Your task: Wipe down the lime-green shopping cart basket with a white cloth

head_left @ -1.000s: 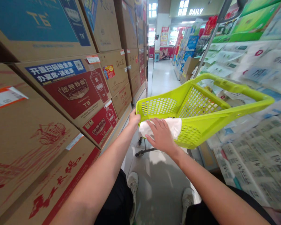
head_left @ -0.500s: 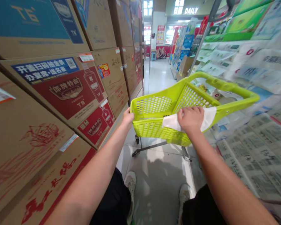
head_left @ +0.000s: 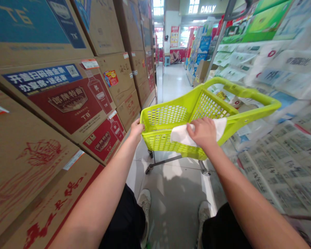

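Observation:
A yellow-green plastic shopping cart (head_left: pixel 168 110) stands crosswise in front of me, its handle (head_left: pixel 259 100) at the right and its basket end at the left. My left hand (head_left: pixel 137 128) is closed around the basket's left rim; some of its fingers are hidden behind the edge. On the near top rim lies a white cloth (head_left: pixel 182 135). My right hand (head_left: pixel 203 130) presses the cloth over that rim, its fingers curled across to the inner side. Cloth shows on both sides of the hand. The part of the basket floor that shows holds no goods.
Stacked cardboard cartons (head_left: pixel 69 100) line the left side. Packs of white paper tissue (head_left: pixel 248 62) fill the right. A grey metal pole (head_left: pixel 217 45) rises behind the cart. Wheels (head_left: pixel 149 168) rest on the tiled floor (head_left: pixel 168 200), near my shoes (head_left: pixel 144 199). Far down the aisle are shelves (head_left: pixel 200 45).
My right hand has slid left along the near rim with the cloth. My left hand keeps its hold on the rim. The whole view has shifted slightly.

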A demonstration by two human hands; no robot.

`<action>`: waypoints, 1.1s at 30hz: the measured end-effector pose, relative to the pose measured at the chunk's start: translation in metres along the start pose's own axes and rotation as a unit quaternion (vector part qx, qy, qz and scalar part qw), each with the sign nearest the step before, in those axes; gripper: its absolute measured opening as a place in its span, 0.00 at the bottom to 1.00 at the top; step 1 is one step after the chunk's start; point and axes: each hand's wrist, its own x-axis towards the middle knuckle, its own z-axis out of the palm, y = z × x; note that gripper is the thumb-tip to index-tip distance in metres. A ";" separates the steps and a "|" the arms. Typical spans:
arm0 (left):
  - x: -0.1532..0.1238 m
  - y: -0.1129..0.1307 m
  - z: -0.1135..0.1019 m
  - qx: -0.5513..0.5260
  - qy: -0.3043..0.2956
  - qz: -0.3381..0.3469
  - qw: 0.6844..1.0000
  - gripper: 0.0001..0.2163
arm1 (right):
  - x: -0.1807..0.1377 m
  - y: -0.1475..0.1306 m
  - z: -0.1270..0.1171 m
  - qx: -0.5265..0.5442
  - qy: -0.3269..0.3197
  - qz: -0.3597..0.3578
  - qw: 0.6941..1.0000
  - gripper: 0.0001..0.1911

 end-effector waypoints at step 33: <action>-0.114 0.033 0.058 0.404 -0.130 0.343 0.838 0.23 | -0.015 -0.056 0.015 0.049 -0.007 -0.118 0.992 0.19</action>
